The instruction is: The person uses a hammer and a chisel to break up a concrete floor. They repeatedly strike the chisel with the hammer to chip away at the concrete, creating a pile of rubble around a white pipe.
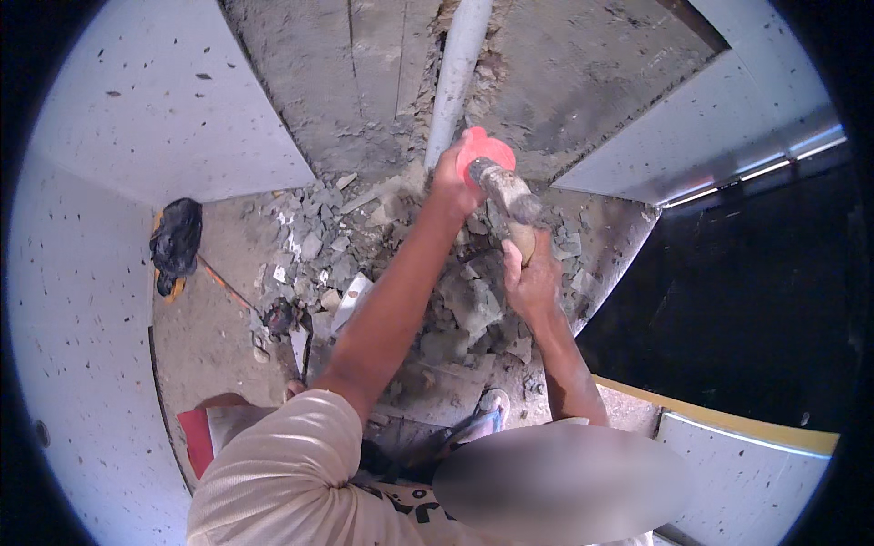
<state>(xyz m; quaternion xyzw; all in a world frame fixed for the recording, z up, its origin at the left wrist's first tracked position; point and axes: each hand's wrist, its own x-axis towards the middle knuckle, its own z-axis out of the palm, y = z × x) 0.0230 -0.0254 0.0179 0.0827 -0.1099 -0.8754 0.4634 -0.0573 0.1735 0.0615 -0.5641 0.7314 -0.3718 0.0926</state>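
My left hand is closed around a tool with a round pink-red guard, probably a chisel; its shaft is hidden. Against the guard lies the dusty, worn head of a hammer, tilted down to the right. My right hand grips the hammer's short handle, thumb along it. Both hands are held over a heap of broken grey rubble, just in front of the lower end of a white pipe.
Bare, rough wall stands behind the pipe, between white speckled panels. On the left are a black plastic bag and an orange cord or rod. A dark opening lies right. My sandalled foot is near the rubble.
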